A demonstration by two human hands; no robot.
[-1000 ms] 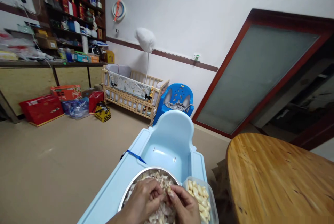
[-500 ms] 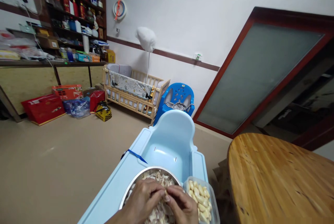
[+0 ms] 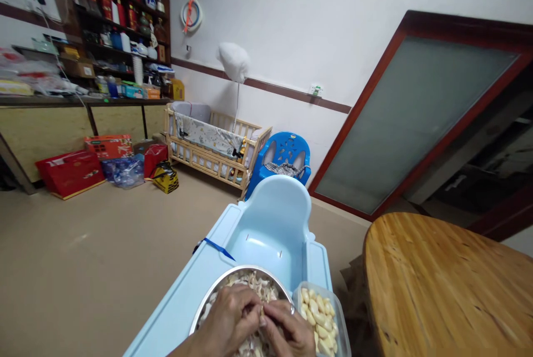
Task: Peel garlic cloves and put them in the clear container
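Observation:
At the bottom edge my left hand (image 3: 229,321) and my right hand (image 3: 289,329) meet over a steel bowl (image 3: 208,301) full of garlic skins and cloves. Both hands are closed, fingertips pinched together on a small garlic clove (image 3: 261,312) between them. Right of the bowl stands a clear plastic tub (image 3: 337,312) holding several peeled cloves (image 3: 318,312). Bowl and tub rest on the tray of a pale blue baby chair (image 3: 270,224).
A round wooden table (image 3: 441,285) fills the lower right. Behind the pale chair stand a blue plastic chair (image 3: 285,151) and a wooden crib (image 3: 208,146). Red boxes (image 3: 69,171) and bags lie on the floor at left, under a loaded shelf (image 3: 116,18).
My hands have shifted slightly lower in the picture and keep working the clove between the fingertips. Bowl, tub and room are unchanged.

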